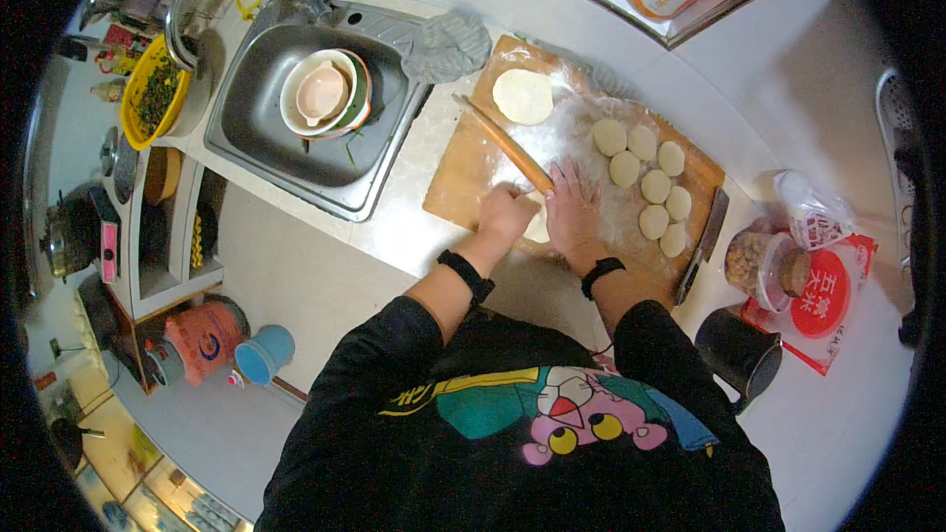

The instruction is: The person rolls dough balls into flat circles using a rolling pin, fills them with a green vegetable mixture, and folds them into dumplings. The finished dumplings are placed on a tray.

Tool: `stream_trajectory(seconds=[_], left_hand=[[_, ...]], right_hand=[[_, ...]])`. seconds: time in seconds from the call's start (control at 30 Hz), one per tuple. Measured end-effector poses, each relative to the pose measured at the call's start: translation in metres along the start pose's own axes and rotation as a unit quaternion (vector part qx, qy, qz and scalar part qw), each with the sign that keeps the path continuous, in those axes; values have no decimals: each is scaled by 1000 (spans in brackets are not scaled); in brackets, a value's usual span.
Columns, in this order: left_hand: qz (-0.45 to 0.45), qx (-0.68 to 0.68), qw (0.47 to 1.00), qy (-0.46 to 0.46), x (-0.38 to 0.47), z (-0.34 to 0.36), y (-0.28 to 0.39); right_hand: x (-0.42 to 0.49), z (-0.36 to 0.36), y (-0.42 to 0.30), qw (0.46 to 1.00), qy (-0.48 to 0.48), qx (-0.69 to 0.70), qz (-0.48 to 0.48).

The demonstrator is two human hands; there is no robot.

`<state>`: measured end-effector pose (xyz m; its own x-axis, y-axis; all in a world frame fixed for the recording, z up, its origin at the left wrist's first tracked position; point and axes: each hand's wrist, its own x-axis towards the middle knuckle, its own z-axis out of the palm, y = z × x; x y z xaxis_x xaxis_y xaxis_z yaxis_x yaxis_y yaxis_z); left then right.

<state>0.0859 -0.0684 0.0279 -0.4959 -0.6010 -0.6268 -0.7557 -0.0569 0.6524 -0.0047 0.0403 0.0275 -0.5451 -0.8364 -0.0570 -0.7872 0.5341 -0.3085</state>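
Observation:
A wooden board (452,188) dusted with flour lies on the counter. Near its front edge my left hand (508,213), fingers curled, grips the edge of a small dough round (537,225). My right hand (575,210) lies with its palm over the near end of a wooden rolling pin (506,144), fingers stretched forward; the pin slants away to the upper left. A larger flat dough wrapper (523,97) lies at the back of the board. Several small dough discs (655,186) rest to the right of my right hand.
Left of the board is a steel sink (295,170) with stacked bowls (323,92) and a grey cloth (447,46) at its corner. A yellow bowl of chopped filling (155,92) stands farther left. A cleaver (702,244) lies along the board's right edge, beside a plastic jar (754,266) and a dark mug (739,351).

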Motion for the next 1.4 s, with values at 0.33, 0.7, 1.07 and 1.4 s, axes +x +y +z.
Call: stream_trajectory(seconds=[0.33,0.7,1.07,1.4], left_hand=[[164,88,983,-6,10,10,-16],[44,70,996,-20,6,-14,4],[98,58,993,15,2,7,-14],[276,177,936,-129,38,-15,-20]], right_hand=[[13,2,13,1000,19,12,-13],[4,3,-19,1000,-3,26,9],[19,-3,-9,998,-13,-60,28],[12,3,7,985,17,172,-16]])
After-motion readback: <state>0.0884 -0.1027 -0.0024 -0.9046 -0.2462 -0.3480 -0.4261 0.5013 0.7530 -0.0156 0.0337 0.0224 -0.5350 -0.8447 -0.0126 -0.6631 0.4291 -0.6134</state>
